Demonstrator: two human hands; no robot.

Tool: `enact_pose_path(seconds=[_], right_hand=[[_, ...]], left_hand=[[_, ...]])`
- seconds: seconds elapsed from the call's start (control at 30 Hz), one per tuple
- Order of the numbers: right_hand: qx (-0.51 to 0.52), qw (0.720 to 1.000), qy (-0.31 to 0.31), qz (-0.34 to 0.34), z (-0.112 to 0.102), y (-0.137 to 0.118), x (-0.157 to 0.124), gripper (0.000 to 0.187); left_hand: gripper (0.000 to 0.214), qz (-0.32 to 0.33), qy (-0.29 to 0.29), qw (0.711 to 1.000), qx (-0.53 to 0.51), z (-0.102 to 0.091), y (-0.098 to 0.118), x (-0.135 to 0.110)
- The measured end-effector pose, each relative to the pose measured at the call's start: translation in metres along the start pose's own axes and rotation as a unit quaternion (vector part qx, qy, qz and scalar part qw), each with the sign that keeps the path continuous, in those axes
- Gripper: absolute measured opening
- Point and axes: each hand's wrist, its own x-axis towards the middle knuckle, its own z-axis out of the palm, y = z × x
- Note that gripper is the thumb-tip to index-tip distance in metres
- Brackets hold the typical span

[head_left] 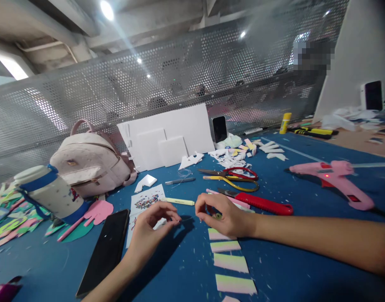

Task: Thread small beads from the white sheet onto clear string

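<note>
My left hand point(153, 222) hovers just above the blue table point(186, 268), fingers pinched on a thin clear thread point(188, 219). The thread runs right toward my right hand point(222, 216), whose fingers are curled and pinched on a small greenish bead-like piece point(217, 215). The two hands are close together, a short gap between their fingertips. Below the right hand lies a row of pink-and-green foam strips point(230, 262). A black phone point(106, 249) lies left of my left wrist.
Red-handled and yellow-handled scissors point(233, 176), a red utility knife point(261, 204) and pens lie behind the hands. A pink glue gun point(335, 178) sits at right. White foam boards point(170, 136), a pale backpack point(90, 161), a bottle point(50, 193) and foam scraps stand at back and left.
</note>
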Motion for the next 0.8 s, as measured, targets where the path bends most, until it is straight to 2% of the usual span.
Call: enact_pose_path(seconds=[0.8], right_hand=[[-0.008,1.0,-0.002,0.001,0.0003,-0.0004,0.0,0.006]], left_hand=[[0.017,-0.029,-0.02,0.997,-0.067,-0.0014,-0.0052,0.0045]])
